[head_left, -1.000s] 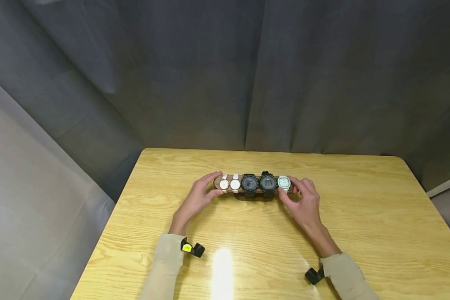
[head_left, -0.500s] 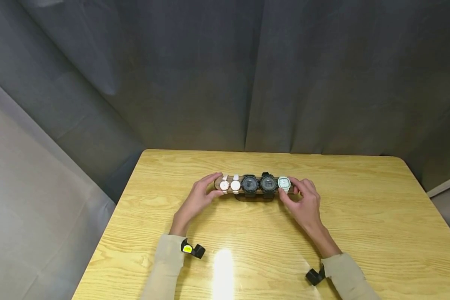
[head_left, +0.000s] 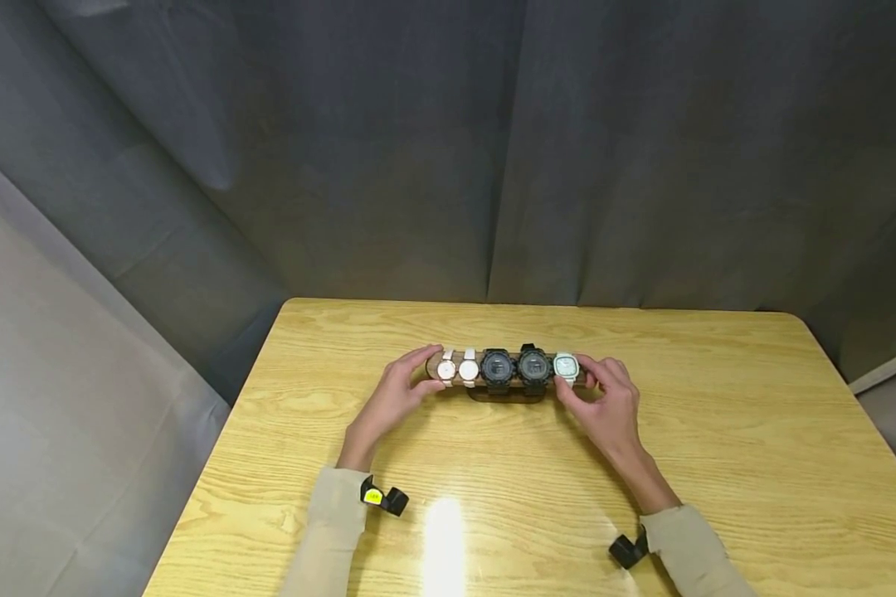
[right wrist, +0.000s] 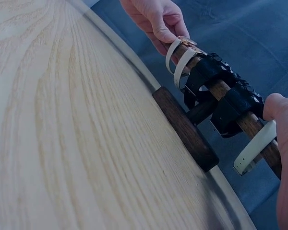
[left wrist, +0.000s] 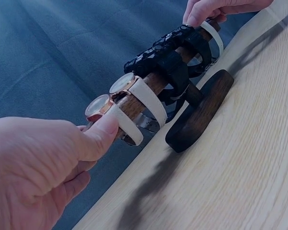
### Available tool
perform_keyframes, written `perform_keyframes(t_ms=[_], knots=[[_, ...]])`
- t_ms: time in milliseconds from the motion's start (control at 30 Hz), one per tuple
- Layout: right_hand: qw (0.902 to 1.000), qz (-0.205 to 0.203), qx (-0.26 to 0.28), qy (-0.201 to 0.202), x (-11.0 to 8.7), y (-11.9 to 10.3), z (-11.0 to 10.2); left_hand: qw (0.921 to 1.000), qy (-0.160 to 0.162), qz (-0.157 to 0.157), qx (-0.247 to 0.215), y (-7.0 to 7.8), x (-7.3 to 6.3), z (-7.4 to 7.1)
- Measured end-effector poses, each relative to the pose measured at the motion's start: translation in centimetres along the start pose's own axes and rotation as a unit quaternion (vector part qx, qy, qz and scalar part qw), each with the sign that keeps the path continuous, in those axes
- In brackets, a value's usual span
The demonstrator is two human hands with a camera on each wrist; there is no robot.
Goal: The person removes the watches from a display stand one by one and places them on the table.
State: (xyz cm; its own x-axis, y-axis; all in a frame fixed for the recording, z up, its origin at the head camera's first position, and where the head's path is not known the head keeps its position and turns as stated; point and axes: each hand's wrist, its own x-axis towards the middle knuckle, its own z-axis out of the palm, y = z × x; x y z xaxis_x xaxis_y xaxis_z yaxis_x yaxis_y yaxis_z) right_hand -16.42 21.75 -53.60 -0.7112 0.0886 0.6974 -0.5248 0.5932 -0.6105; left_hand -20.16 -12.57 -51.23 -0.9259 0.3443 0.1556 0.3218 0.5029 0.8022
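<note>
A dark wooden watch stand (head_left: 506,396) has a horizontal bar carrying a row of watches. My left hand (head_left: 397,388) grips the bar's left end, its thumb against the white strap of the outermost rose-gold watch (head_left: 445,370). Beside that sits a second white-strapped watch (head_left: 469,370). Two chunky black digital watches (head_left: 497,367) fill the middle of the bar. At the right end my right hand (head_left: 606,402) pinches a mint-green watch (head_left: 566,366), thumb at its lower side and fingers at its far side. The stand's base (left wrist: 201,112) shows below the bar in the left wrist view.
The light wood table (head_left: 717,431) extends to both sides of the stand. A dark grey curtain (head_left: 388,166) hangs behind its far edge, with a paler cloth (head_left: 52,398) at the left. Black cameras are worn at both sleeve cuffs.
</note>
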Motion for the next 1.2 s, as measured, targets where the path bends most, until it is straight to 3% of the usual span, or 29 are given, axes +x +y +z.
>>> perform_keyframes(t_ms=[500, 967, 1200], knots=[[0.9994, -0.021, 0.017, 0.023, 0.38, 0.27, 0.01, 0.9999, -0.002, 0.010, -0.001, -0.14, 0.18, -0.09], [1.0000, -0.001, -0.009, -0.002, 0.43, 0.35, -0.53, 0.9995, 0.005, 0.016, -0.026, -0.46, 0.10, -0.25], [0.9998, -0.006, -0.002, 0.019, 0.53, 0.31, -0.50, 0.9996, 0.009, 0.008, -0.026, -0.60, 0.06, -0.41]])
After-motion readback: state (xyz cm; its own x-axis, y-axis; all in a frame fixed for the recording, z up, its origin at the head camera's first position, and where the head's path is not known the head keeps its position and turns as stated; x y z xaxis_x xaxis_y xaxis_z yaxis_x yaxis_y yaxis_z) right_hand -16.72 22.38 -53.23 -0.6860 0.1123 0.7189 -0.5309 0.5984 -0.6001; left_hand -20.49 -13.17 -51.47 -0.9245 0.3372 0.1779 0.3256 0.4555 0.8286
